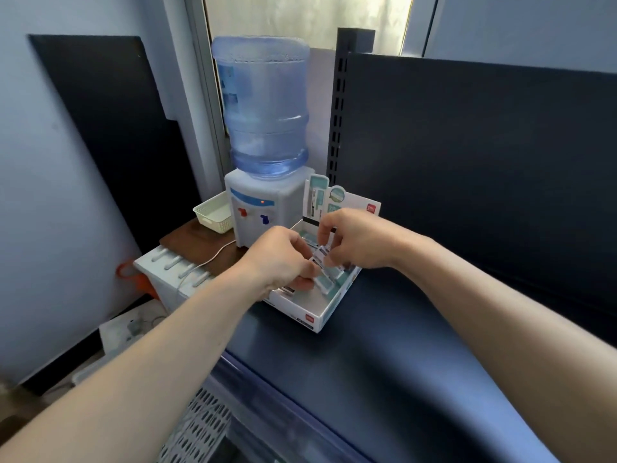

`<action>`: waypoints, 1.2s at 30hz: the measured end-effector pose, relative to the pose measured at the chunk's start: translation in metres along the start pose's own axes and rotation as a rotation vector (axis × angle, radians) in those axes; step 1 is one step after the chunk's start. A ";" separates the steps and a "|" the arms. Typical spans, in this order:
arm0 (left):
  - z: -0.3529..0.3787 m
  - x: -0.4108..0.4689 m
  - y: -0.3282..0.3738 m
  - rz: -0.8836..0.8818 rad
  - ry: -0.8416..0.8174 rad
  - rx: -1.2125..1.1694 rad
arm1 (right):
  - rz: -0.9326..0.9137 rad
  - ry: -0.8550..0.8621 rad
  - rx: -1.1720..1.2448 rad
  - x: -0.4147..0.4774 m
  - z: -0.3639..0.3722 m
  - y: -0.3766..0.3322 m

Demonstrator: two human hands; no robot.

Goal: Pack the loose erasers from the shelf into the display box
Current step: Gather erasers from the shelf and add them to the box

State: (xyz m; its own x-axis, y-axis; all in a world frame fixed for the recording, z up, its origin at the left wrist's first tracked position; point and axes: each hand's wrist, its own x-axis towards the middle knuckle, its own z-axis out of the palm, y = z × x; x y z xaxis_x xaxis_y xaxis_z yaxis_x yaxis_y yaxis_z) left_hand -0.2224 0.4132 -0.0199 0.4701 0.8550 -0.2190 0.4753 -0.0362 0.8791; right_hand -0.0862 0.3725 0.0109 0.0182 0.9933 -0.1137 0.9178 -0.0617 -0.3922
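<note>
A white and teal display box (329,307) stands on the dark blue shelf (394,345), its printed header card upright at the back. Several white and teal erasers (325,283) lie inside it. Both hands hover over the box's open top. My left hand (283,259) has its fingers curled around erasers at the box's left side. My right hand (354,240) pinches a small eraser (321,253) with a dark label just above the others. The fingertips of both hands nearly meet. Much of the box's inside is hidden by the hands.
A water dispenser (263,208) with a big blue bottle stands just left of the box, on a brown table. A cream basket (213,213) sits beside it. A dark slotted upright (337,105) and back panel rise behind the shelf. A white cable runs across the table.
</note>
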 end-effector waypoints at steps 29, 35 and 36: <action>-0.015 0.018 0.001 0.033 -0.255 0.234 | 0.178 -0.033 -0.168 0.007 0.005 -0.012; -0.015 0.015 0.000 0.042 -0.301 0.263 | 0.190 0.000 -0.134 0.003 0.008 -0.011; -0.015 0.014 -0.001 0.040 -0.304 0.258 | 0.188 0.007 -0.133 0.003 0.009 -0.011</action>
State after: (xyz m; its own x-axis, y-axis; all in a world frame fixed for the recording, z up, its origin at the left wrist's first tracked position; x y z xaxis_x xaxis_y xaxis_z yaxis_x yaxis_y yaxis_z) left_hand -0.2274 0.4327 -0.0172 0.6724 0.6594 -0.3362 0.6049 -0.2279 0.7630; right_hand -0.0995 0.3752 0.0066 0.1959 0.9664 -0.1665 0.9422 -0.2325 -0.2412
